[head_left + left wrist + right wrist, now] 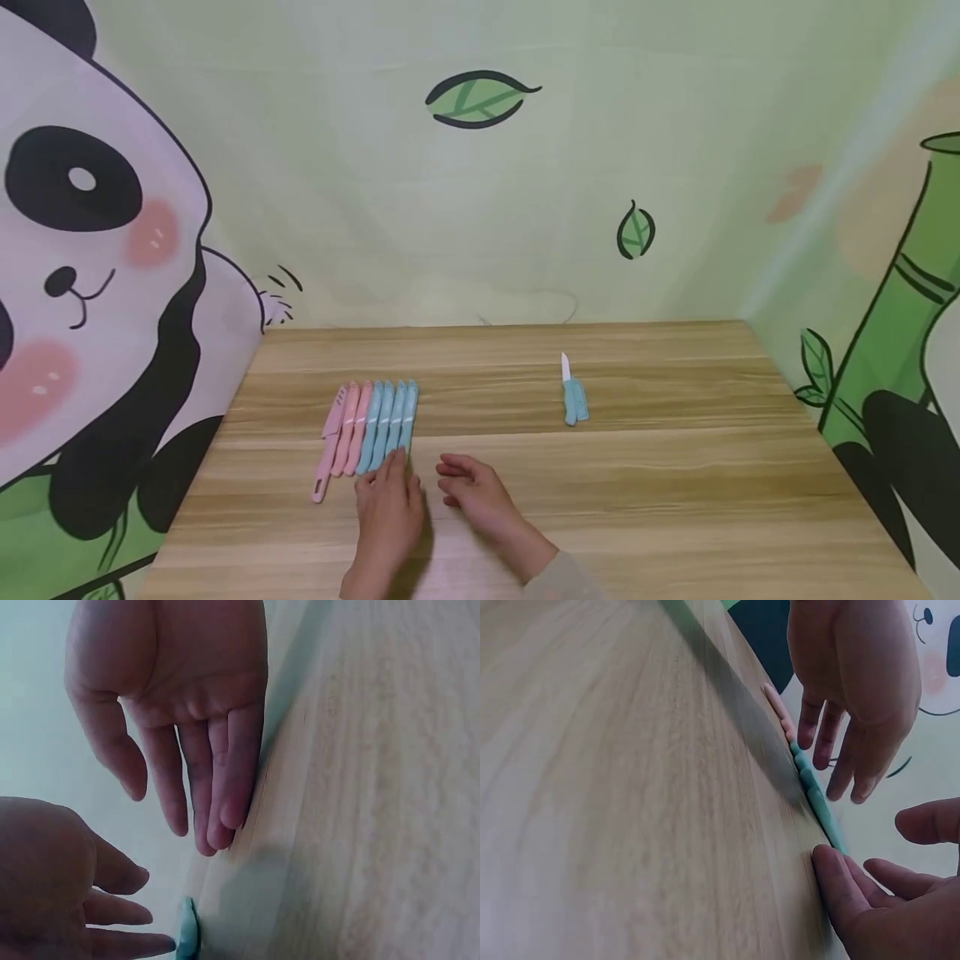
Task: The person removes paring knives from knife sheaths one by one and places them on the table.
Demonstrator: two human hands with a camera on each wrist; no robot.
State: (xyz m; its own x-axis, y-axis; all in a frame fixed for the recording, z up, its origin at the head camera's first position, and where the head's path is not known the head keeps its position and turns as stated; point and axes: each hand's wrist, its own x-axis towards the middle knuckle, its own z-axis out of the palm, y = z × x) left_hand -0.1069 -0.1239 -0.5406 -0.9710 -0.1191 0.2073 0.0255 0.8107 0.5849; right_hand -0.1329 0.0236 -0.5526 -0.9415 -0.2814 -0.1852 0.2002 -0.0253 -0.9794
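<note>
A row of several small teal knives [386, 421] lies side by side on the table, with two pink knives [354, 433] to their left. A longer pink knife [327, 454] with a broad slotted end and a hole in its handle closes the row. My left hand [389, 507] reaches over the near ends of the teal knives, fingers extended, fingertips right at the rightmost handles. Just right of the row, my right hand [483, 500] is held sideways with relaxed fingers and nothing in it. In the left wrist view, a teal handle [187, 930] shows beside the left fingertips.
Farther right on the wooden table [675, 483] lies a teal knife [570, 404] with its white blade bare and a flat teal piece against its handle. A printed cloth backdrop [337, 167] with a panda and leaves rises behind the table and along its sides.
</note>
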